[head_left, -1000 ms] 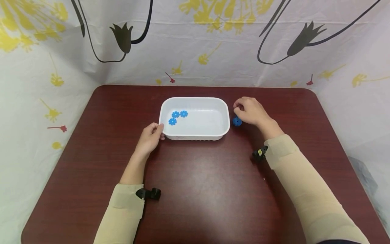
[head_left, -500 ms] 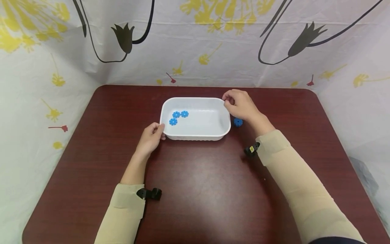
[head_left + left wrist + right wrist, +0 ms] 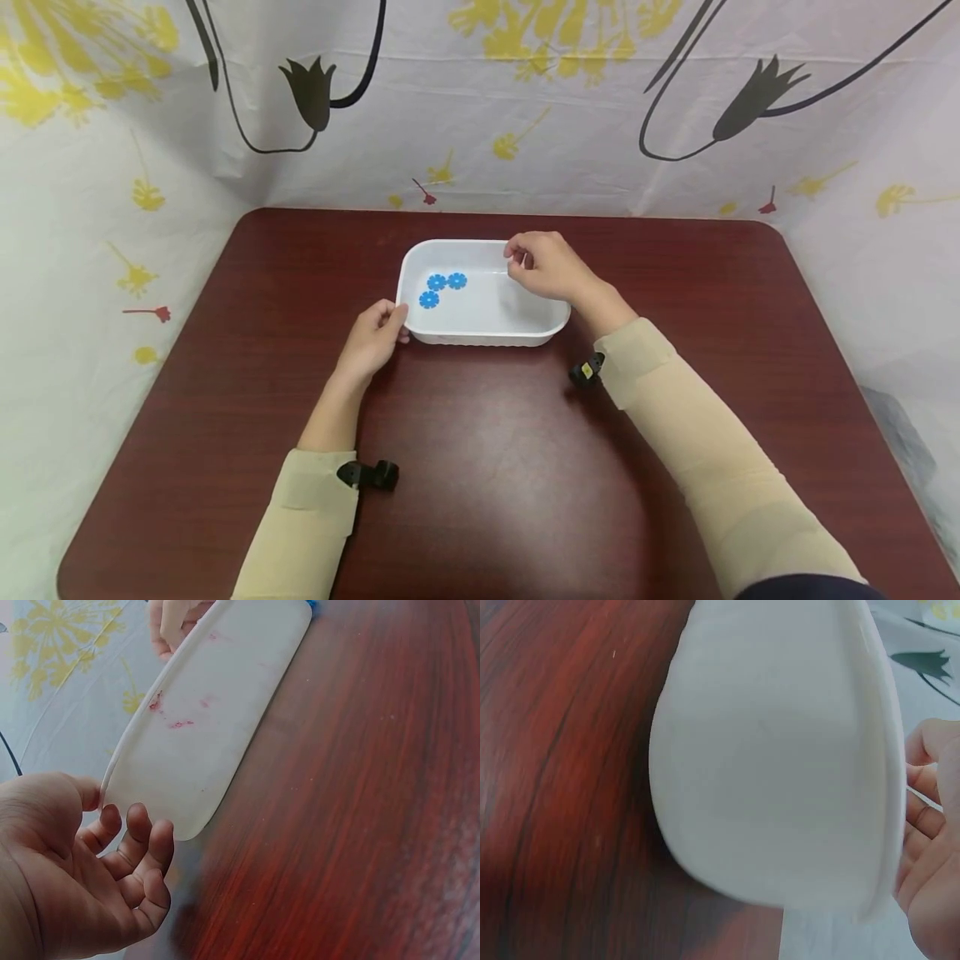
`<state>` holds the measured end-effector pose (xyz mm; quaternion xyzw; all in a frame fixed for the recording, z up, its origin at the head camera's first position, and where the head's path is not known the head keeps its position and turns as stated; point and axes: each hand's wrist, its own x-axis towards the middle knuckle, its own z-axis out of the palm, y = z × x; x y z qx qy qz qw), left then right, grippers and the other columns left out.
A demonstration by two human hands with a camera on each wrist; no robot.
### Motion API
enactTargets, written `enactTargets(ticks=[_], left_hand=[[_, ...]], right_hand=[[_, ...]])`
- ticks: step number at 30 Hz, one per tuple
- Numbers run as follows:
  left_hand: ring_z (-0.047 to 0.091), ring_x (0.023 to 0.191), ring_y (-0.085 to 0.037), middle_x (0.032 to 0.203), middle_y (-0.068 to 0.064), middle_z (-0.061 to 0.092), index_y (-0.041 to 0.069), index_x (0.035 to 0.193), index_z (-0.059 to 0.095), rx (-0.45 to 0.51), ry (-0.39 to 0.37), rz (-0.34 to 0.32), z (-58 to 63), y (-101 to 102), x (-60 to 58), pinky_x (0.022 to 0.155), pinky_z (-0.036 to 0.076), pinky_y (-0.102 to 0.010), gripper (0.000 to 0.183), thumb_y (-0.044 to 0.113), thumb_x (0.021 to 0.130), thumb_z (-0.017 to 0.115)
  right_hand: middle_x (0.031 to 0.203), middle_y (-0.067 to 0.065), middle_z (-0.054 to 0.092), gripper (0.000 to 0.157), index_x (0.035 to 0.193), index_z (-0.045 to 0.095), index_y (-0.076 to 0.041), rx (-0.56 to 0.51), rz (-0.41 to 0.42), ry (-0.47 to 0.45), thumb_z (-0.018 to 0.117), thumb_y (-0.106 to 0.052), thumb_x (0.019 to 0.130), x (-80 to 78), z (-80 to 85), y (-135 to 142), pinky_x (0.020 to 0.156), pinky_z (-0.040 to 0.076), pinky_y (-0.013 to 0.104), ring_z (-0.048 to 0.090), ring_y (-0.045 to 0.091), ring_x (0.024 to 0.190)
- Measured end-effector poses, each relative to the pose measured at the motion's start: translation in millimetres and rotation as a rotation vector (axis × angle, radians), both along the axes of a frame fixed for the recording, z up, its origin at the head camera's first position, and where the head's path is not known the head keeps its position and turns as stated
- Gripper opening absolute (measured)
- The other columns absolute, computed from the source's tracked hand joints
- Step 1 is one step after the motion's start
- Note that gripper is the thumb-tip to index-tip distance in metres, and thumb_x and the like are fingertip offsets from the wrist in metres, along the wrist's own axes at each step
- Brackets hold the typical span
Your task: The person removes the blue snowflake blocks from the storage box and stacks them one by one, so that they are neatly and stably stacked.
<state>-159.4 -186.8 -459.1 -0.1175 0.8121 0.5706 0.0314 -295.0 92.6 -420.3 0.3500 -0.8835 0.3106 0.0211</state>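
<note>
In the head view, a white rectangular plastic tray sits on the table with several small blue notched discs towards its left end. My left hand pinches the tray's left rim between thumb and fingers, as the left wrist view also shows. Over the tray's right half is my right hand, its fingers bent towards the thumb. Anything between those fingertips is hidden. The right wrist view has the tray's outer wall in front of part of the right hand. A bit of blue shows beside the tray's far end.
The tray rests on a dark red-brown wooden table, near its back edge. Behind the table hangs a white cloth printed with flowers. Black wrist cameras are strapped to both sleeves.
My right hand has moved left from beside the tray, across its right rim, to above its inside. The blue disc right of the tray is now hidden in the head view. My left hand stays on the rim.
</note>
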Motion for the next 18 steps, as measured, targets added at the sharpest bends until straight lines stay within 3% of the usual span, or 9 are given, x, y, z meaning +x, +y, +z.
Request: enactTargets(ticks=[7,18], left_hand=[[0.063,0.084,-0.023,0.09,-0.013,0.062,-0.001,0.101,0.06,-0.001,-0.002,-0.012,0.9,0.6,-1.0,0.085,0.054,-0.038,0.032,0.03,0.107,0.05],[0.064,0.084,-0.024,0.089,-0.012,0.062,0.0,0.1,0.06,-0.019,-0.01,-0.033,4.7,1.3,2.0,0.081,0.051,-0.035,0.032,0.029,0.107,0.05]], right_hand=[[0.09,0.01,0.069,0.021,0.103,0.07,0.0,0.104,0.012,-0.054,0.061,-0.011,0.088,1.4,-2.8,-18.1,0.076,0.051,0.037,0.062,0.022,0.078],[0.106,0.015,0.07,0.027,0.114,0.068,0.002,0.213,0.015,-0.161,0.062,-0.014,0.093,0.4,-10.2,-47.5,0.093,0.049,0.039,0.063,0.026,0.099]])
